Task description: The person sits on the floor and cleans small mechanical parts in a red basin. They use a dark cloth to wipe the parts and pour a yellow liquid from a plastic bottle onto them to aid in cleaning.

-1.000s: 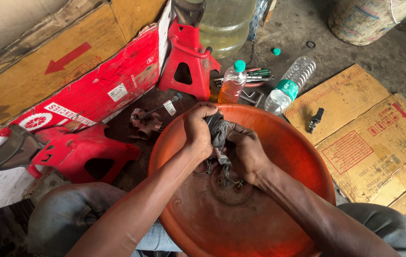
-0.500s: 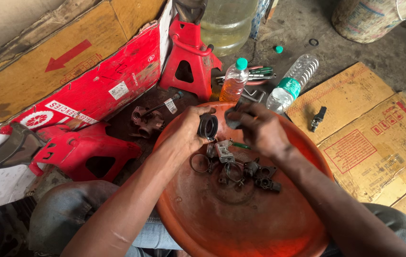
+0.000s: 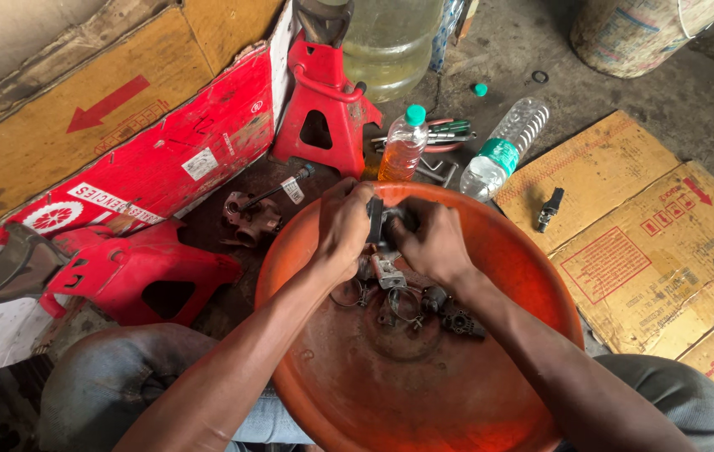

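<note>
Both hands, left (image 3: 344, 228) and right (image 3: 434, 243), curl together, fingertips meeting.

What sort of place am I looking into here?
Probably a vehicle repair workshop floor: red jack stands, small metal parts in an orange basin, flattened cardboard on concrete.

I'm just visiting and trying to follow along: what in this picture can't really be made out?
Head view only:
- The dark part held between the left hand and the right hand: fingers cover most of it, so its shape is unclear.
- The small metal parts in the orange basin: too small and partly under the hands.
- The clear jug and the bucket: cut off by the top edge.
</note>
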